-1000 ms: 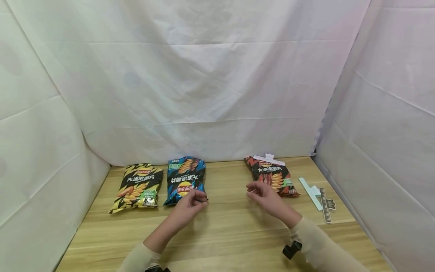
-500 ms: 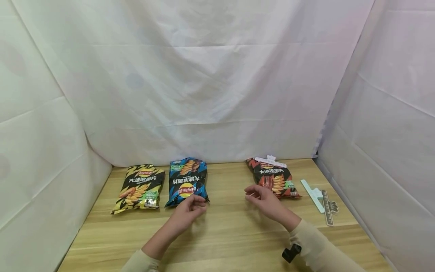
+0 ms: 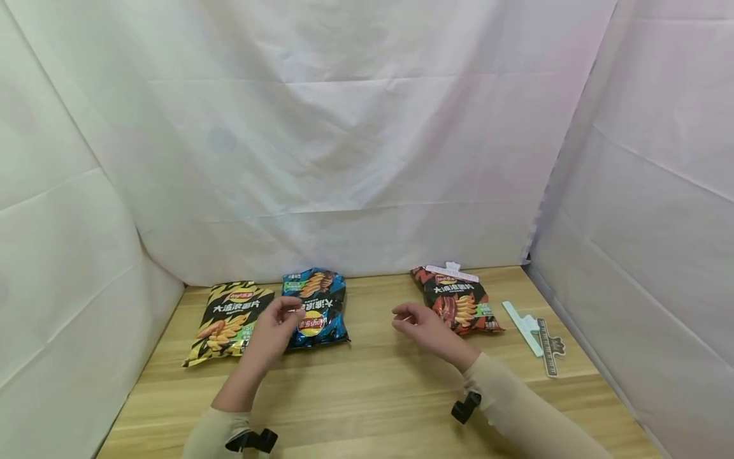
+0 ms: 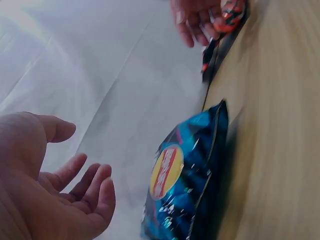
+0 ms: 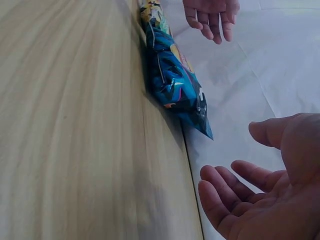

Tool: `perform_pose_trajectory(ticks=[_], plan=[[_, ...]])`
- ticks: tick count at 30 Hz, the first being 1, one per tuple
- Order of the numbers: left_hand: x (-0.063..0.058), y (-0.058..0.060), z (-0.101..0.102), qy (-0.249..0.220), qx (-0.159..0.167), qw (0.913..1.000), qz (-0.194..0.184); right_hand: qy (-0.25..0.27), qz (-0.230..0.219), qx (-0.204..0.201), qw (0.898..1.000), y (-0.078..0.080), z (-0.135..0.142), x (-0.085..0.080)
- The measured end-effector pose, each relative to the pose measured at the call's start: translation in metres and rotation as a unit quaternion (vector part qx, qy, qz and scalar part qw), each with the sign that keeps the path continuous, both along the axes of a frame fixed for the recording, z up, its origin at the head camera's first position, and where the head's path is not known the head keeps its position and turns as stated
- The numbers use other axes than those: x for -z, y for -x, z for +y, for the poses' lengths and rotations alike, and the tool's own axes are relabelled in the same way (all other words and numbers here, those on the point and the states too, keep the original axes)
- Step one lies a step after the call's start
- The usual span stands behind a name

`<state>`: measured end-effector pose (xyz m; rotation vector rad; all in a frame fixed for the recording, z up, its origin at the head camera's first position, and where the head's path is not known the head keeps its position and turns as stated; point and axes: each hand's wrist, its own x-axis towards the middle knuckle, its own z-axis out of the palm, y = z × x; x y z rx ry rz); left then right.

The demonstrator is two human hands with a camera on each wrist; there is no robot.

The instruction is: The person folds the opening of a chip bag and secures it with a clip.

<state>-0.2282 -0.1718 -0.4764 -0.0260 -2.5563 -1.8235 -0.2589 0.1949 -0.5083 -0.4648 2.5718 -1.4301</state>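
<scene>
My left hand point(image 3: 272, 331) hovers with loosely bent fingers over the left side of a blue chip bag point(image 3: 329, 322), holding nothing. In the left wrist view a gap shows between these fingers and the blue bag point(image 4: 187, 175). To the left lies a yellow and black chip bag point(image 3: 229, 325), partly covered by the hand in the head view. My right hand point(image 3: 423, 328) is held above the table, relaxed and without any object, just left of a red and black chip bag point(image 3: 459, 306). A white bag clip point(image 3: 452, 274) grips that bag's top edge.
At the table's right side lie a mint-green bag clip point(image 3: 524, 328) and a dark grey ruler-patterned clip point(image 3: 548, 347), side by side. White cloth walls point(image 3: 367, 159) close off the back and both sides of the wooden table point(image 3: 367, 395).
My left hand has moved left and up, from the blue bag's near right corner to its left side. The right hand has shifted slightly left. The bags and clips stay put.
</scene>
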Motion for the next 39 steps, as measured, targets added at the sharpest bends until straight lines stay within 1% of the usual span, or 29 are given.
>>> perform_pose_trajectory(ticks=[4, 7, 9, 11, 13, 15, 18, 21, 23, 28, 31, 35, 39], plan=[[-0.003, 0.013, -0.015, 0.019, -0.041, 0.9989, -0.007, 0.036, -0.046, 0.004, 0.998, 0.012, -0.012, 0.002], [-0.004, 0.024, -0.022, 0.009, -0.068, 0.9976, -0.012, 0.056, -0.07, 0.011, 0.996, 0.021, -0.023, 0.002], [-0.003, 0.032, -0.025, -0.004, -0.084, 0.9964, -0.013, 0.058, -0.075, 0.016, 0.995, 0.027, -0.03, 0.002], [-0.002, 0.039, -0.027, -0.009, -0.091, 0.9956, -0.017, 0.054, -0.08, 0.02, 0.995, 0.032, -0.037, 0.001], [0.001, 0.046, -0.028, -0.008, -0.091, 0.9955, -0.025, 0.053, -0.087, 0.019, 0.995, 0.036, -0.042, 0.001], [0.004, 0.052, -0.028, -0.005, -0.082, 0.996, -0.037, 0.057, -0.098, 0.021, 0.993, 0.04, -0.047, 0.001], [0.009, 0.059, -0.027, -0.002, -0.063, 0.9958, -0.067, 0.074, -0.116, 0.029, 0.99, 0.048, -0.054, 0.003], [0.013, 0.065, -0.025, 0.002, -0.053, 0.994, -0.095, 0.087, -0.131, 0.041, 0.987, 0.056, -0.062, 0.007], [0.015, 0.069, -0.023, 0.0, -0.053, 0.9927, -0.108, 0.097, -0.139, 0.046, 0.985, 0.061, -0.069, 0.009], [0.023, 0.077, -0.021, -0.006, -0.061, 0.9902, -0.125, 0.122, -0.172, 0.049, 0.976, 0.07, -0.086, 0.012], [0.029, 0.082, -0.021, -0.009, -0.068, 0.9881, -0.137, 0.129, -0.186, 0.049, 0.973, 0.072, -0.093, 0.012], [0.036, 0.087, -0.02, -0.016, -0.078, 0.9861, -0.146, 0.136, -0.189, 0.049, 0.971, 0.074, -0.1, 0.011], [0.039, 0.089, -0.021, -0.016, -0.07, 0.9861, -0.15, 0.149, -0.195, 0.049, 0.968, 0.075, -0.105, 0.012]])
